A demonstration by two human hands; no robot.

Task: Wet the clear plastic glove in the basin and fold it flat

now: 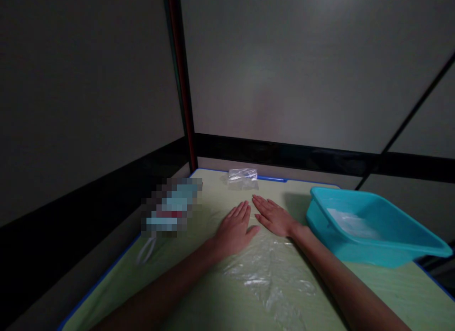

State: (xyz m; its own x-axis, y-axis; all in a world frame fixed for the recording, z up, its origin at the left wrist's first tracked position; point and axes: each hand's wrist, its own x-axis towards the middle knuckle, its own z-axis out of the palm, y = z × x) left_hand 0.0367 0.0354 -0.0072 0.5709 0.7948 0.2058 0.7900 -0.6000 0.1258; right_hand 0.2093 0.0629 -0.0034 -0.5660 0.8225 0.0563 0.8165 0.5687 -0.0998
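Note:
A clear, wrinkled plastic sheet or bag (273, 279) lies on the pale green table (384, 293) between my forearms. My left hand (234, 231) rests palm down at its far left edge, fingers stretched forward and thumb out to the right. My right hand (273, 216) lies flat beside it, palm down, with its fingers pointing forward and left. The two hands are close but apart, and neither holds anything. Beyond them, near the table's far edge, sits a small clear plastic packet (243, 178).
A turquoise plastic basin (369, 250) stands on the right, with something white and flat (353, 223) inside. At the left edge lies a blurred-out light blue item (174, 205) with a white strap (146, 249). Grey wall panels rise behind and left.

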